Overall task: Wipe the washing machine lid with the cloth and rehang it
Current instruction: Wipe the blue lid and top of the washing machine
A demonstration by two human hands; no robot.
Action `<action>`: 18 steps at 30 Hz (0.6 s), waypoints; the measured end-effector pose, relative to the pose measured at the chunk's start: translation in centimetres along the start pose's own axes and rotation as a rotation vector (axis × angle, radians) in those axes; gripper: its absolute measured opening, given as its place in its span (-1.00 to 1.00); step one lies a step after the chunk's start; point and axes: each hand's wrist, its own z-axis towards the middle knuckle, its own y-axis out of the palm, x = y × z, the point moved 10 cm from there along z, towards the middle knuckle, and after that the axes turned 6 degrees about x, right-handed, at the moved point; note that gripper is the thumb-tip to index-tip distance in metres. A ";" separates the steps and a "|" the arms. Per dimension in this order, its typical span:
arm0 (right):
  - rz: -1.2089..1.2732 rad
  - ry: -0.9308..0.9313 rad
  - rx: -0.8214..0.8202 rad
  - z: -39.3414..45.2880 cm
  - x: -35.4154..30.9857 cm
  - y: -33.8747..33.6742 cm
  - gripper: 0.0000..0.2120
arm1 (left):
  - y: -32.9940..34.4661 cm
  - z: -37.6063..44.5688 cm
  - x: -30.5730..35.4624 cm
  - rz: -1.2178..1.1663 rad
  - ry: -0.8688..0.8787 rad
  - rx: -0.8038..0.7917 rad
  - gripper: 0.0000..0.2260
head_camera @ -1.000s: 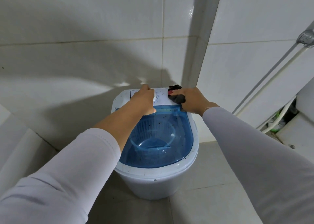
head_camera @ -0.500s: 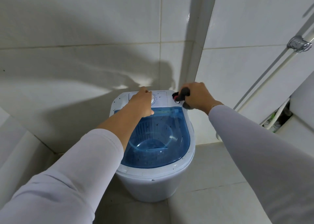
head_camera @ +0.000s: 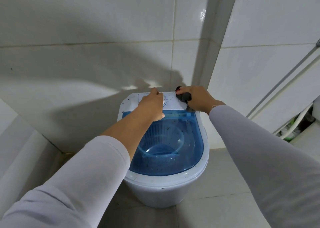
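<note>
A small white washing machine [head_camera: 164, 191] stands in the tiled corner, its translucent blue lid [head_camera: 190, 151] closed and speckled with dark specks. My right hand [head_camera: 199, 99] presses a dark grey cloth [head_camera: 185, 97] onto the right end of the white control panel [head_camera: 170, 103] at the back. My left hand [head_camera: 152, 106] rests on the panel over the round dial, fingers curled around it, thumb touching the lid's rear edge. Most of the cloth is hidden under my right hand.
White tiled walls [head_camera: 86, 72] close in behind and to the right of the machine. A metal pipe and white hose [head_camera: 284, 82] run diagonally down the right wall. Green and white items [head_camera: 294, 124] lie at the lower right beside a white ledge. Grey floor tiles surround the machine.
My right hand with the cloth swung out past the panel's right corner, then came back down onto the panel's right end. My left hand stayed on the dial.
</note>
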 end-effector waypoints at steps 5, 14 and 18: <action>-0.048 0.023 0.025 -0.4 0.9 -0.6 -0.43 | 0.0 0.0 -0.1 -0.023 0.008 0.006 -0.50; -0.058 0.148 0.019 -3.3 3.2 -0.9 -0.63 | -0.2 -0.3 0.1 -0.030 -0.002 0.004 -0.55; -0.091 0.147 0.039 -4.1 3.1 -0.9 -0.66 | -0.2 -0.5 0.0 -0.039 -0.001 0.006 -0.50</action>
